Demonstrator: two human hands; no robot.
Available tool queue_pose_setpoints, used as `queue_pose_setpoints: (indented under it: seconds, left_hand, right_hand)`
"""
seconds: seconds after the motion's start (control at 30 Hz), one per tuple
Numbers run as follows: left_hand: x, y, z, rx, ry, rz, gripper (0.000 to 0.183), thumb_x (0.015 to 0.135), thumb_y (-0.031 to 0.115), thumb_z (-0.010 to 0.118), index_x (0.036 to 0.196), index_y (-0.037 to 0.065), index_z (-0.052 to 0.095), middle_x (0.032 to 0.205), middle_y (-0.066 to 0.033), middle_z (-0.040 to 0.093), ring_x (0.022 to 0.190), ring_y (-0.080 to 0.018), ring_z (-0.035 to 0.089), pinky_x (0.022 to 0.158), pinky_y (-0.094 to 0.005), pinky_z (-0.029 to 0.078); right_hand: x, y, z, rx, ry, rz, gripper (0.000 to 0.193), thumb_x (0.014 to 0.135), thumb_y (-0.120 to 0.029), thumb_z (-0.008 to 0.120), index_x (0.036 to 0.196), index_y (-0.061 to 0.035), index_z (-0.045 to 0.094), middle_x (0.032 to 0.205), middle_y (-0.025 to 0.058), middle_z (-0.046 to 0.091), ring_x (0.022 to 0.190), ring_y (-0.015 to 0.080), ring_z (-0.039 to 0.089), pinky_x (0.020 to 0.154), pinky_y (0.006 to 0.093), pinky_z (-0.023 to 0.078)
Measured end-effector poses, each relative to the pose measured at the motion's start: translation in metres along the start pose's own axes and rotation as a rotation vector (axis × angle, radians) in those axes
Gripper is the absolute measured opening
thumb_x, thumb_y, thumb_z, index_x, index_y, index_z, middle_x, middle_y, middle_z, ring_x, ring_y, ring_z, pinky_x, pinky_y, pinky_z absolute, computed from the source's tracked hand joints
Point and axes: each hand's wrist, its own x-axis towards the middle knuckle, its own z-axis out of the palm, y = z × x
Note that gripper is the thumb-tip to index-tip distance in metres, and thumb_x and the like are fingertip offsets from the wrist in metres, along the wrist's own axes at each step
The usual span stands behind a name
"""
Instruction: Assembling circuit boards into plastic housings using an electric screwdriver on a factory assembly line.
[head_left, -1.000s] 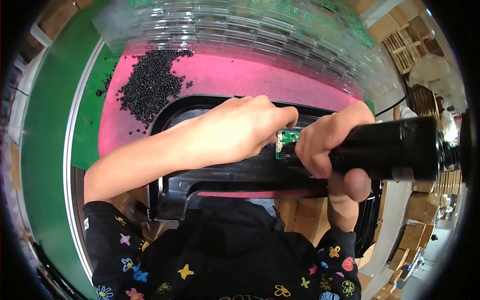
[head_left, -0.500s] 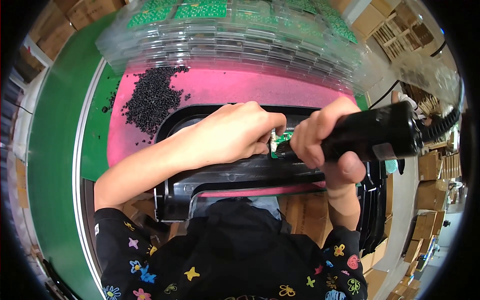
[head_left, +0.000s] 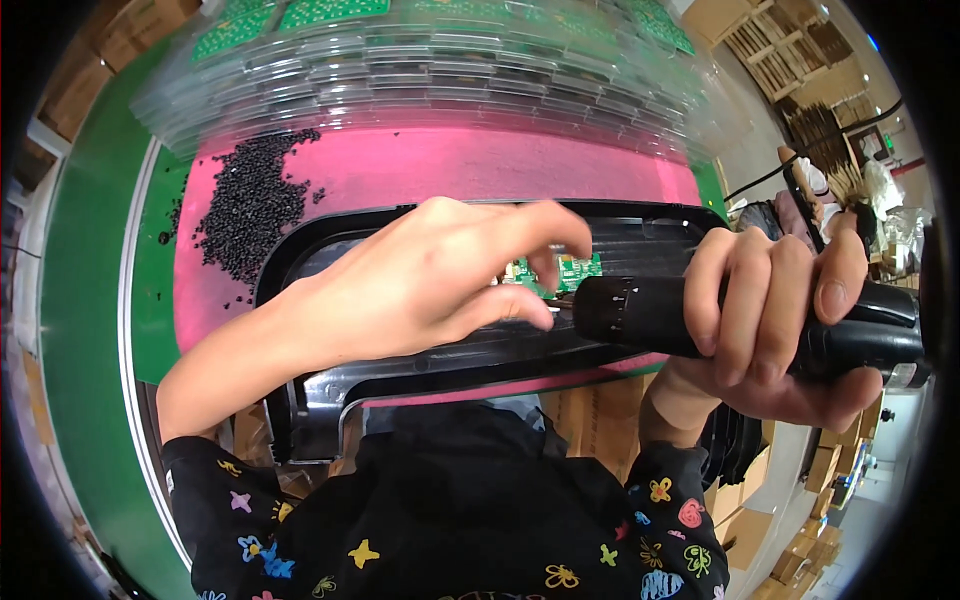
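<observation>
My right hand [head_left: 765,310] is wrapped around a black electric screwdriver [head_left: 640,312], which lies nearly level with its bit pointing left. Close to the bit is my left hand [head_left: 440,270], thumb and index finger apart and slightly blurred. Whether a small screw sits at its fingertips is too fine to make out. Below and behind the fingers, a green circuit board [head_left: 578,268] lies inside a long black plastic housing [head_left: 420,370]; my left hand hides part of the board.
A heap of small black screws [head_left: 250,205] lies on the pink mat [head_left: 440,165] at the left. Clear plastic trays [head_left: 420,90] with green boards are stacked along the back. Cardboard boxes [head_left: 590,425] stand below the table edge.
The screwdriver has been drawn back right off the board and swung level. My left fingers have spread from their bent pose and reach toward the bit. The whole view has shifted slightly.
</observation>
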Motion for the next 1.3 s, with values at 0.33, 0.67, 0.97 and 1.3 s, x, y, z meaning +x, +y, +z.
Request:
queue_pose_setpoints:
  seconds: [0.33,0.67,0.97,1.3]
  left_hand:
    - [0.001,-0.019,-0.005,0.037,0.213,0.119,0.033,0.086,0.032,0.047,0.095,0.007,0.027,0.103,-0.0172,0.042,0.091,-0.0205,0.037,0.092,-0.0387,0.031]
    - [0.003,-0.009,-0.012,0.194,0.265,0.177,0.027,0.073,-0.011,0.036,0.094,0.005,0.030,0.095,-0.0158,0.042,0.084,-0.0193,0.037,0.086,-0.0323,0.033]
    - [0.010,0.032,-0.014,0.405,-0.069,0.134,0.022,0.058,-0.003,0.055,0.079,0.003,0.057,0.085,-0.0119,0.060,0.075,-0.0263,0.056,0.060,-0.0324,0.041]
    - [-0.021,0.122,0.002,0.546,0.361,-0.121,0.020,0.063,0.014,0.063,0.077,0.002,0.059,0.080,-0.0107,0.061,0.063,-0.0231,0.053,0.051,-0.0339,0.038]
  right_hand:
    - [-0.023,-0.005,-0.044,-0.259,0.152,0.174,0.041,0.084,-0.037,0.059,0.101,-0.0033,0.042,0.059,0.0036,0.048,0.044,0.0128,0.044,0.046,0.0273,0.039]
    - [-0.024,0.000,-0.048,-0.268,0.182,0.247,0.041,0.082,-0.035,0.062,0.098,-0.0029,0.043,0.059,0.0040,0.047,0.044,0.0124,0.043,0.046,0.0268,0.038]
    - [-0.024,0.010,-0.046,-0.327,0.132,0.267,0.040,0.085,-0.040,0.061,0.094,-0.0057,0.044,0.055,-0.0010,0.043,0.040,0.0098,0.038,0.043,0.0260,0.035]
    - [-0.029,0.012,-0.047,-0.290,0.157,0.211,0.043,0.089,-0.045,0.055,0.101,-0.0044,0.047,0.058,-0.0015,0.042,0.043,0.0090,0.035,0.046,0.0257,0.032]
